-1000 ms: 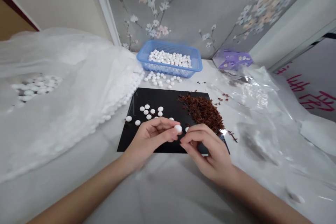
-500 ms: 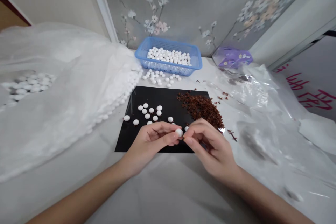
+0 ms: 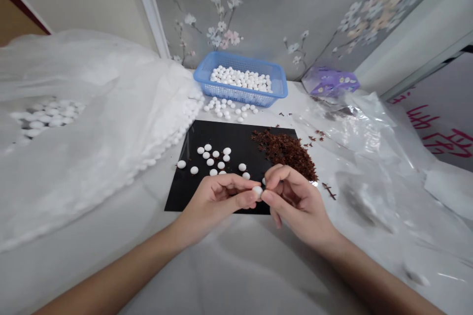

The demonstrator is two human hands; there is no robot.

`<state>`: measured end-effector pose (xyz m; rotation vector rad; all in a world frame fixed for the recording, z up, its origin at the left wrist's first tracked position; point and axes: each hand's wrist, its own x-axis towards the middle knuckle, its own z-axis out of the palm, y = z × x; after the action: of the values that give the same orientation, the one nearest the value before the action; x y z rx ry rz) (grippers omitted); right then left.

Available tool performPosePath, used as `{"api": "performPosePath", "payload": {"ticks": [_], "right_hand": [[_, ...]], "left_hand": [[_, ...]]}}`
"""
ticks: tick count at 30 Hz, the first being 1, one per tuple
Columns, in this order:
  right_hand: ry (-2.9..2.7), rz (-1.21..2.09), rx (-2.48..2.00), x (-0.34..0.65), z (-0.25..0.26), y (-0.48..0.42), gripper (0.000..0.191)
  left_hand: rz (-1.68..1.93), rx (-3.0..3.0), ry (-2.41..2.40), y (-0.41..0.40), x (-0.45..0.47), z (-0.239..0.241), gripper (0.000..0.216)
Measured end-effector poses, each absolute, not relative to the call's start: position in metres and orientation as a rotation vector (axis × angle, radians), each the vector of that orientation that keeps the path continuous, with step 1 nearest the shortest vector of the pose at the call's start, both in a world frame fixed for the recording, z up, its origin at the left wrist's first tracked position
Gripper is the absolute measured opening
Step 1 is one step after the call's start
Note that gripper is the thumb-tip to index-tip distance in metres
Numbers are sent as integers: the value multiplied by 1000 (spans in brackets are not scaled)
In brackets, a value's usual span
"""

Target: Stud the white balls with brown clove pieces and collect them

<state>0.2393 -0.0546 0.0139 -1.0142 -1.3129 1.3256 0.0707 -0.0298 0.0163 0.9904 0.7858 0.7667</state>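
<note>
We have both hands meeting over the near edge of the black board [image 3: 225, 133], and it's all close finger work! The left hand [image 3: 216, 202] pinches a small white ball [image 3: 257, 191] between thumb and fingers, right there in the middle, raised above the board. In from the other side comes the right hand [image 3: 303, 209], thumb and forefinger drawn narrow, their tips right up at the ball; whether they grip some tiny piece as well, we cannot tell.

Look past the knuckles and we find loose white balls [image 3: 220, 165] scattered over the left and middle of the board, one of them out at its left edge. Over on the right, just beyond the right hand, we get a heap of brown pieces [image 3: 286, 152], spiky little things, with strays on the white table [image 3: 166, 270] and a longer brown sprig [image 3: 328, 191] lying just off the board.

Up at the back, by the flowered wall [image 3: 295, 5], we spot a blue basket [image 3: 240, 98] with plenty more white balls inside, and others lying in front of it. Left, a big whitish bag [image 3: 92, 83] bulges with balls; right, we see crumpled clear plastic [image 3: 373, 128] near a purple packet [image 3: 334, 82].
</note>
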Motion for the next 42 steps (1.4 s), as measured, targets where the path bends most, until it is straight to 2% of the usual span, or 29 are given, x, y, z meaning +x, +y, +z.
{"api": "performPosePath", "payload": {"ticks": [7,10,13,17,20,29,35,42], "right_hand": [[-1328,1454,-1086,242,16,-55,20],[-1384,1375,-1176,246,23,-53,21],[-1521,1058,-1330,256,26,-43,20],[-1809,340,-1593,277,17,-25,14],[-1966,129,-1734,286,8,-18,20],[-2031,190,-1759,281,2,-19,11],[-2160,112,-1727,278,0,-20,28],[-2079,162,-1723,278,-8,-17,15]], "left_hand": [[742,1039,780,-29,69,20,10],[740,1203,848,-26,68,26,10],[768,1477,1009,-18,62,31,16],[766,1938,1344,-2,45,32,22],[670,2227,1493,10,32,31,23],[532,2461,1521,18,25,22,24],[514,2465,1535,25,28,29,27],[523,2357,1680,46,36,55,25]]}}
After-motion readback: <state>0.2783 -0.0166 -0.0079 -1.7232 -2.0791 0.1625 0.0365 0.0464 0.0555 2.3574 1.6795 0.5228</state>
